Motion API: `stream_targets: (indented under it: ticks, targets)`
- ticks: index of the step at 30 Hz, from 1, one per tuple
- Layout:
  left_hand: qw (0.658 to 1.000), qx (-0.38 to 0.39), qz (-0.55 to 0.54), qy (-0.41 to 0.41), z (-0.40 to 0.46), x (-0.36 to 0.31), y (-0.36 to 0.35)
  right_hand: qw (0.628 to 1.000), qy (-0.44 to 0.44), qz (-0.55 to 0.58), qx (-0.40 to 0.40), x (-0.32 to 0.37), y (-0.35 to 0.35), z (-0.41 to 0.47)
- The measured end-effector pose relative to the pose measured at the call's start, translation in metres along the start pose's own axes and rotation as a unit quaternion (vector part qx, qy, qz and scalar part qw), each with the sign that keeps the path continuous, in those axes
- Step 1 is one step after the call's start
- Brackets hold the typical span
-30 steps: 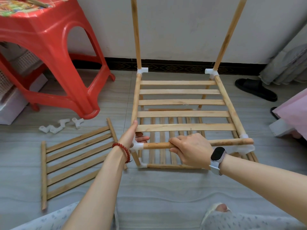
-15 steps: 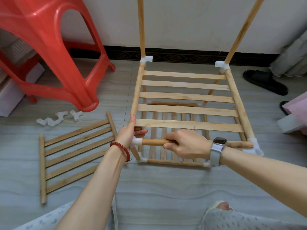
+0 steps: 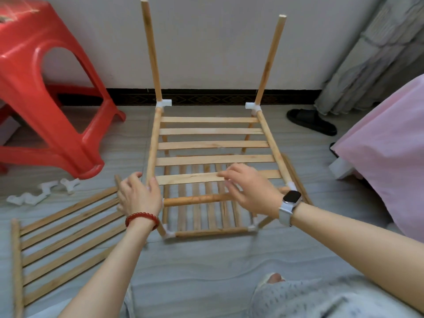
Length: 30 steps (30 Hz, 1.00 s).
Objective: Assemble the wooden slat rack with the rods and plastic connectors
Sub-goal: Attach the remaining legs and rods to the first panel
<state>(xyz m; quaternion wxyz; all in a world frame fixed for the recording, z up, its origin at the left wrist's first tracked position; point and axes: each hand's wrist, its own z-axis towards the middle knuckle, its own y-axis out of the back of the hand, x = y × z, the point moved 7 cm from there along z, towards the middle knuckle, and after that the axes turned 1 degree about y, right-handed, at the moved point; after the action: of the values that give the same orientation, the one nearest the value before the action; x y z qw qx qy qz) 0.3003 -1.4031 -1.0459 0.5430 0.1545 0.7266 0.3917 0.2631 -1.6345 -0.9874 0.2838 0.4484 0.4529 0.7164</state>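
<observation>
Since the earlier frame both hands have let go of the front rod [image 3: 195, 199] and lifted off it, and the view has tilted up so the tops of the two upright rods [image 3: 151, 51] now show. Farthest out beyond the left hand [image 3: 140, 195], a few loose plastic connectors [image 3: 41, 192] lie on the floor [image 3: 206, 260] under the lip of a red stool [image 3: 46, 95], and a spare slat panel [image 3: 66, 235] lies flat just outside that wrist. The left hand itself is released, its fingers spread and relaxed, hovering at the near left corner of the rack [image 3: 213, 159], seemingly just off the side rail. Between the two hands runs the front rod, seated at its left end in a connector the left hand partly hides. The right hand [image 3: 250, 187] is also unclenched, its fingers loosely bent above the nearest top slat, grasping nothing. Beyond the right wrist sit the white corner connector [image 3: 292, 185], a black slipper [image 3: 309, 121] and a pink cover [image 3: 385, 145]. The rack looks light and stiff along its rods, but its thin slats seem likely to flex or crack, and the push-fit joints may pull apart; it would be best held by the round rails close to the connectors, not by the slats.
</observation>
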Motion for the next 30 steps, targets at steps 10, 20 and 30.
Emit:
stream_targets:
  ticks: [10, 20, 30]
  targets:
    - [0.857, 0.228, 0.136, -0.441, -0.135, -0.136, -0.101, 0.798, -0.467, 0.357, -0.136, -0.118, 0.002, -0.114]
    - [0.786, 0.21, 0.229, -0.535, -0.141, -0.158, -0.13, 0.797, -0.446, 0.362, -0.187, -0.129, 0.003, -0.104]
    - [0.747, 0.251, 0.28, -0.548, -0.16, -0.149, -0.14, 0.84, -0.418, 0.336, -0.077, -0.146, 0.008, -0.098]
